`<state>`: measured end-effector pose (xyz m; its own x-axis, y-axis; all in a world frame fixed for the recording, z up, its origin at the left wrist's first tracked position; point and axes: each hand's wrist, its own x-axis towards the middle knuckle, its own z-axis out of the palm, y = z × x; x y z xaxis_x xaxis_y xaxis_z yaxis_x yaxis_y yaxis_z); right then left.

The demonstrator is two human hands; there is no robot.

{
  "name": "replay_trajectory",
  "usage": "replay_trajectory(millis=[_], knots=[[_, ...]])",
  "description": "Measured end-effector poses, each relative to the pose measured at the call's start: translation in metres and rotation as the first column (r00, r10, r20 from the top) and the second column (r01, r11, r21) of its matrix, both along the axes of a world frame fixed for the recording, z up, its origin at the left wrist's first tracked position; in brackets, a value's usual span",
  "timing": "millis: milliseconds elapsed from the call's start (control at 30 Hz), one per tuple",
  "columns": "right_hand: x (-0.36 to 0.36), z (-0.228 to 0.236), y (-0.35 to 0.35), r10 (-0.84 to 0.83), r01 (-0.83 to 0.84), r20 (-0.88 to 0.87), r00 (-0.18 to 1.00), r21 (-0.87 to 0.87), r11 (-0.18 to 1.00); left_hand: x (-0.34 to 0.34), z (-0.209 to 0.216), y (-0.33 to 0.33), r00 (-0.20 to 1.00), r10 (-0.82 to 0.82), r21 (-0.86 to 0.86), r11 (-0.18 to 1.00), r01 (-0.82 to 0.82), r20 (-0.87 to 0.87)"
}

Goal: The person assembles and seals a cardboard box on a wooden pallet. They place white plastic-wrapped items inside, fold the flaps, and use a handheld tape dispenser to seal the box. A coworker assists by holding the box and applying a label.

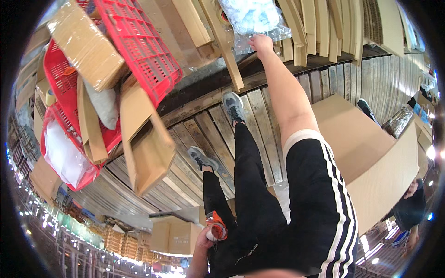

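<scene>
My right hand (261, 44) reaches far forward and grips the edge of a clear plastic bag (252, 18) with pale blue and white contents. The bag lies among upright flat cardboard sheets (320, 28). My left hand (204, 241) stays low by my hip, closed around a small orange and white object (216, 228); I cannot tell what it is. My legs in black trousers and grey shoes (233, 107) stand on wooden pallet slats (218, 125).
Red plastic crates (143, 46) with cardboard and white bags are stacked at the left. An open cardboard box (148, 153) leans below them. A large cardboard box (371, 153) stands at my right, a small one (174, 234) by my left hand. Another person (410, 204) stands at the far right.
</scene>
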<state>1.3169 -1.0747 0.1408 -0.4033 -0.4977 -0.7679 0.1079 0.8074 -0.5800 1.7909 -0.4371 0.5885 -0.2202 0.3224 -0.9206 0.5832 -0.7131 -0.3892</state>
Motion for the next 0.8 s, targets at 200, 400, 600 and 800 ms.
replay_trajectory(millis=[200, 400, 600, 800], knots=[[0.021, -0.019, -0.01, -0.631, 0.7, 0.362, 0.687, -0.094, 0.708, 0.008, 0.016, -0.016, 0.999, 0.053, -0.003, 0.999, -0.054, -0.006], [0.014, -0.008, -0.035, -0.757, 0.826, 0.368, 0.54, -0.056, 0.561, -0.001, 0.041, -0.056, 0.993, -0.045, 0.012, 0.999, 0.044, 0.106], [0.002, -0.008, -0.004, -0.744, 0.819, 0.452, 0.493, 0.048, 0.572, -0.01, 0.049, -0.086, 0.995, -0.041, -0.018, 0.999, 0.043, 0.094], [0.009, 0.004, 0.021, -0.669, 0.777, 0.515, 0.537, 0.009, 0.63, -0.009, 0.043, -0.082, 0.984, 0.087, 0.066, 0.993, -0.099, 0.158]])
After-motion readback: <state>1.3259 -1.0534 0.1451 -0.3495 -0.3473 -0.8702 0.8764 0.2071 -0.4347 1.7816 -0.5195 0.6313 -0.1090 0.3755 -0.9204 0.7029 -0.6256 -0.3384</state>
